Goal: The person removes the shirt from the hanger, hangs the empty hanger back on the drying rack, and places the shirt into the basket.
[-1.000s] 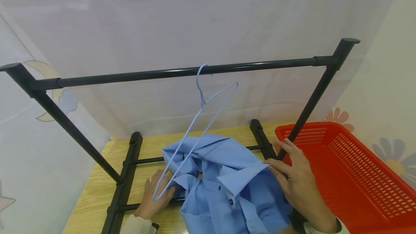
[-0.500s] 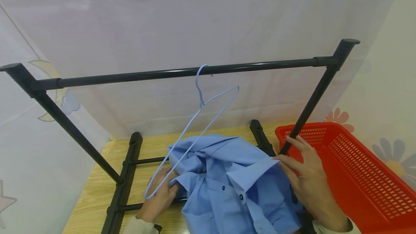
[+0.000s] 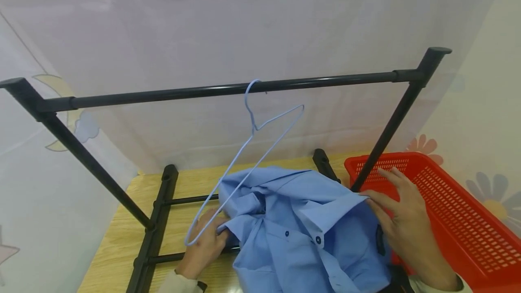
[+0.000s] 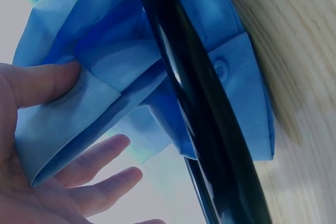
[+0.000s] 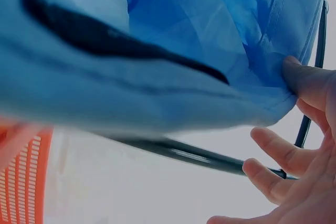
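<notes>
A crumpled light-blue button shirt point(image 3: 281, 211) with dark buttons lies across the lower bars of a black rack point(image 3: 163, 96). My left hand point(image 3: 205, 238) pinches a folded edge of it; in the left wrist view the thumb point(image 4: 50, 83) presses on that flap, the other fingers spread below. On the other side my right hand point(image 3: 407, 225) pinches a corner of the shirt between thumb and forefinger, as the right wrist view shows too. A light-blue wire hanger point(image 3: 240, 153) hangs by its hook from the top rod, overlapping the shirt and left hand in the head view.
To the right, beside the rack's leg, stands a red plastic basket point(image 3: 456, 211) with slotted walls. Wood-grain tabletop point(image 3: 114, 238) lies under the rack. Behind hangs a pale sheet point(image 3: 260, 21), and a wall with flower pictures point(image 3: 492, 189) rises at the right.
Both hands have shifted right with the shirt, the right hand farther, toward the basket, so the fabric spreads wider. The hanger swings slightly on the rod.
</notes>
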### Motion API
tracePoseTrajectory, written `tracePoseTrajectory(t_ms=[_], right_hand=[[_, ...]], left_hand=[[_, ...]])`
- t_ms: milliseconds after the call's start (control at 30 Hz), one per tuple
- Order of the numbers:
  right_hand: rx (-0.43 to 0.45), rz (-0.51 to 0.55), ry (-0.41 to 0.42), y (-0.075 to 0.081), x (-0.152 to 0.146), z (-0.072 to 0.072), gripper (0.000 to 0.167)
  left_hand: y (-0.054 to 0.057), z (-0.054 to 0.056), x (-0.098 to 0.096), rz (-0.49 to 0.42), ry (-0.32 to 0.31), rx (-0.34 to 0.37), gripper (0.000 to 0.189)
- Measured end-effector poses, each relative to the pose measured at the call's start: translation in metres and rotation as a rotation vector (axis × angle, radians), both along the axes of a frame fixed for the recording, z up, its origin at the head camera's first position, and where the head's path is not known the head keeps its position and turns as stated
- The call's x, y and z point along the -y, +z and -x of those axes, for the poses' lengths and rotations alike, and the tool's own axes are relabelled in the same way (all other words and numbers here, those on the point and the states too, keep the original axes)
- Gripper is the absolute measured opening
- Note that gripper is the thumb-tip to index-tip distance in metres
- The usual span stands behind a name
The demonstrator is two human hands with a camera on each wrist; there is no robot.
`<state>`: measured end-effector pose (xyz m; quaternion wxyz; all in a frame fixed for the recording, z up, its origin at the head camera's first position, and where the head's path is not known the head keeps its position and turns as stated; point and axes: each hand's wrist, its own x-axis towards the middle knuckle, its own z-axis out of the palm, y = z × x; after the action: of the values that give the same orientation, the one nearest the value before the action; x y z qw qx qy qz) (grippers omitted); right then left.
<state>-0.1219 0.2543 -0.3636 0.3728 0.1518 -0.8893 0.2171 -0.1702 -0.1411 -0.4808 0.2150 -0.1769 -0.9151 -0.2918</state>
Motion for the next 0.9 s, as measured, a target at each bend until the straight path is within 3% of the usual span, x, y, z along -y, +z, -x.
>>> tracePoseTrajectory(t_ms=[67,167,333,500,600,800,900], right_hand=[[0.001,-0.005,-0.013,0.001,-0.003,-0.001,0.022],[-0.005,-0.008,-0.020,0.001,-0.008,-0.001,0.020],[-0.024,-0.013,-0.020,0.002,-0.016,-0.001,0.066],[-0.029,-0.009,-0.032,0.003,-0.023,-0.001,0.074],[-0.019,-0.004,-0.048,0.004,-0.026,-0.002,0.073],[0.001,0.000,-0.075,0.006,-0.032,-0.006,0.022],[-0.003,-0.014,-0.090,0.006,-0.035,-0.008,0.021]], left_hand=[[0.016,-0.008,-0.007,-0.005,0.020,0.106,0.023],[0.024,-0.012,-0.012,0.007,0.033,0.189,0.026],[0.021,-0.011,-0.016,0.011,-0.010,0.102,0.026],[0.017,-0.010,-0.017,0.000,-0.041,0.069,0.026],[0.016,-0.011,-0.019,-0.005,-0.056,0.054,0.025],[0.017,-0.014,-0.024,-0.011,-0.078,0.032,0.022],[0.017,-0.015,-0.027,-0.012,-0.076,0.069,0.023]])
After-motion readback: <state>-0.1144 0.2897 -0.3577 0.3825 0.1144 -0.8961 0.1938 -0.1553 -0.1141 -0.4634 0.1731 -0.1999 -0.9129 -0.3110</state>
